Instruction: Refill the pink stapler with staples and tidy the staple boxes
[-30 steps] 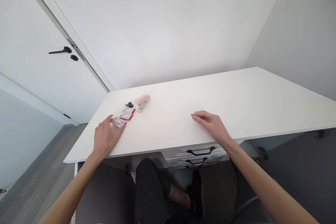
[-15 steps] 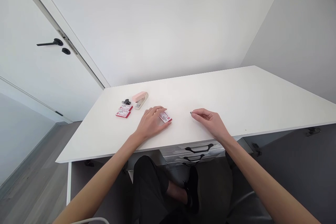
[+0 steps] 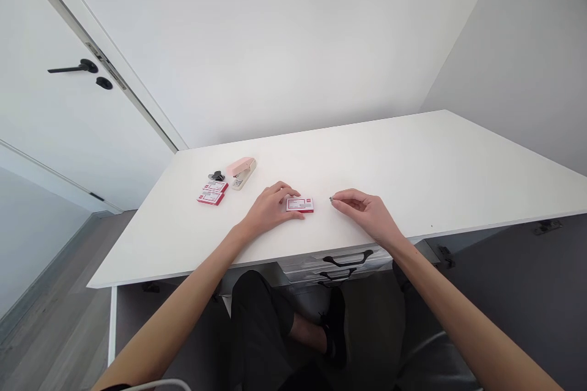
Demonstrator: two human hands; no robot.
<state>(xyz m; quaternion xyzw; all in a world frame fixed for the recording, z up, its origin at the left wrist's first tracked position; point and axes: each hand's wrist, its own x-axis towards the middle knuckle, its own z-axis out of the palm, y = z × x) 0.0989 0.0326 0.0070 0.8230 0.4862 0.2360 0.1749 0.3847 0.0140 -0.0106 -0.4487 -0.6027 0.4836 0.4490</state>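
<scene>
Between the thumb and fingers of my left hand (image 3: pixel 273 208) is a small red-and-white staple box (image 3: pixel 300 204), lying flat on the white desk with its long side running left to right. My right hand (image 3: pixel 362 211) pinches a tiny grey metal piece, which looks like a short strip of staples (image 3: pixel 331 198), just right of the box and apart from it. Farther left, a pink and cream stapler (image 3: pixel 241 172) stands with its top raised. Beside it lie two more red-and-white boxes (image 3: pixel 213 193) and a black staple remover (image 3: pixel 217 176).
The white desk (image 3: pixel 389 159) meets a wall at the back. Below its front edge are drawers with black handles (image 3: pixel 348 258), and my legs. To the left is a white door with a black handle (image 3: pixel 73 67).
My left hand has turned the staple box from slanted to nearly level and shifted it right, closer to my right hand. The right hand keeps its pinch, almost in place.
</scene>
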